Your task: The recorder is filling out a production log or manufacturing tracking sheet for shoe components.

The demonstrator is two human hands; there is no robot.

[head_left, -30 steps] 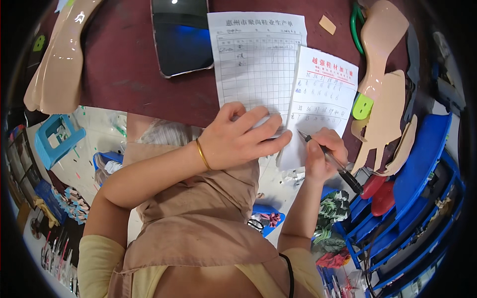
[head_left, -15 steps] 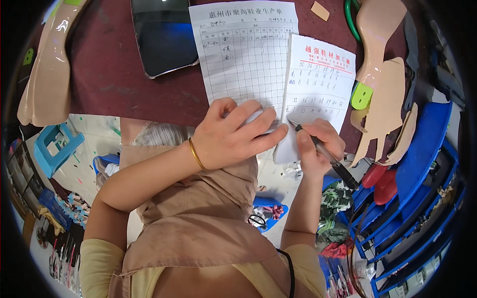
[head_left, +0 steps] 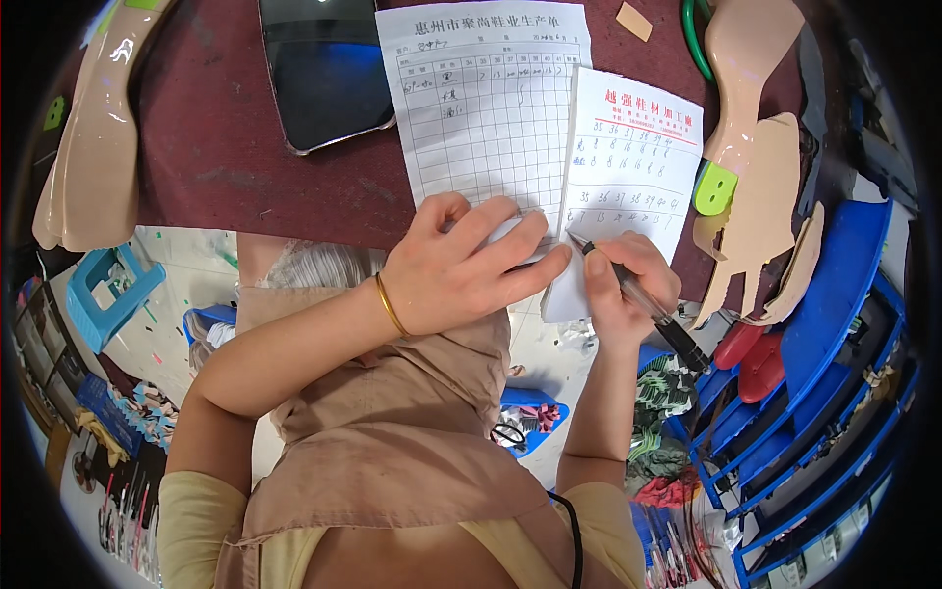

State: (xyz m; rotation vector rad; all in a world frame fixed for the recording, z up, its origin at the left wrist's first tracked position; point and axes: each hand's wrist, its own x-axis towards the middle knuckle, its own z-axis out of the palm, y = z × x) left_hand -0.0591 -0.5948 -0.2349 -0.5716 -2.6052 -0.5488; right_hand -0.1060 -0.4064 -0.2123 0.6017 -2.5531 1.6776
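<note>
Maroon tabletop (head_left: 226, 147). Left hand (head_left: 461, 265), flat and open, pins the slip (head_left: 628, 167); right hand (head_left: 628, 285) grips a pen (head_left: 638, 299). If that pressure eases, the overhanging slip could shift and smear the writing.

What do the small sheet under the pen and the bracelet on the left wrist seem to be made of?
The small sheet looks like thin matte paper: white and printed in red. The bracelet seems polished metal, gold in colour with a slight shine; real gold or plating cannot be told.
</note>
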